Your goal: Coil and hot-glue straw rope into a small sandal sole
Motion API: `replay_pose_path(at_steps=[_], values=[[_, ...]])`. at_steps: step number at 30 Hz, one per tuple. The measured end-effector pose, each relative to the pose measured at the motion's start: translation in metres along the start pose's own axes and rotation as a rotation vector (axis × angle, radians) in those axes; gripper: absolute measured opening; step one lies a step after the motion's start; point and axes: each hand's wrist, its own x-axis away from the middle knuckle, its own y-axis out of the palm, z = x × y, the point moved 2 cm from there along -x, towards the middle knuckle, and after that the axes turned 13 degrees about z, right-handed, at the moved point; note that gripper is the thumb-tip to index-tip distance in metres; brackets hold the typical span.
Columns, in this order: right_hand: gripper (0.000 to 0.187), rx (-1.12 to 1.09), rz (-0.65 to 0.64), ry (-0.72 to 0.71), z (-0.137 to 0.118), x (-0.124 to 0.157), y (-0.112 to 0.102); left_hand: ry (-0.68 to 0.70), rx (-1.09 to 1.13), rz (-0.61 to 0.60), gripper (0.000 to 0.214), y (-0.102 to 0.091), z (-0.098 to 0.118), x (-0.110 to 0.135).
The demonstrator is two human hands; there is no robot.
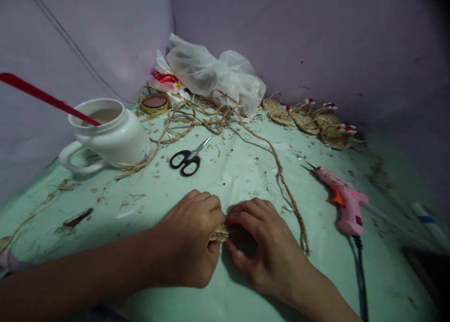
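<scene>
Straw-coloured and tightly braided, a short woven piece (220, 234) lies between the two hands at the near middle of the tabletop (242, 181), mostly hidden by the fingers. The left hand (193, 240) is curled into a fist around one end of it; the right hand (262, 242) is bent into a loose arch, with thumb and fingertips closed on the other end and a gap left inside the curl.

Ahead of the left hand rest black-handled scissors (194, 154), blades pointing away. Beside them stands a white mug (123, 137) with a red stick (45, 96) leaning out over its rim. A braided rope (280, 168) trails from a tangle near the plastic bag (214, 73) down past the right hand. Further right lies a pink glue gun (348, 209) (its small red light is lit), and woven discs (305, 121) cluster along the wall.
</scene>
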Motion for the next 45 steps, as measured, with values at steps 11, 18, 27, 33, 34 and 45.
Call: replay_pose_path(at_steps=[11, 18, 27, 33, 34, 45], values=[[0.012, -0.158, 0.096, 0.035, -0.001, -0.004, 0.005, 0.020, 0.150, 0.130, 0.011, 0.004, 0.001, -0.007], [0.013, -0.174, 0.127, 0.020, -0.002, -0.003, 0.006, 0.071, 0.206, 0.169, 0.012, 0.008, -0.001, -0.009], [0.013, -0.182, 0.120, 0.013, -0.001, -0.001, 0.006, 0.108, 0.240, 0.181, 0.010, 0.010, -0.003, -0.011], [0.015, -0.192, 0.124, -0.008, 0.000, -0.003, 0.008, 0.131, 0.222, 0.147, 0.012, 0.008, -0.003, -0.012], [0.014, -0.188, 0.111, 0.006, 0.000, -0.003, 0.008, 0.127, 0.209, 0.141, 0.012, 0.008, -0.002, -0.011], [0.057, -0.043, 0.487, 0.100, 0.021, 0.014, -0.038, 0.102, 0.008, 0.047, 0.019, -0.002, 0.000, -0.002]])
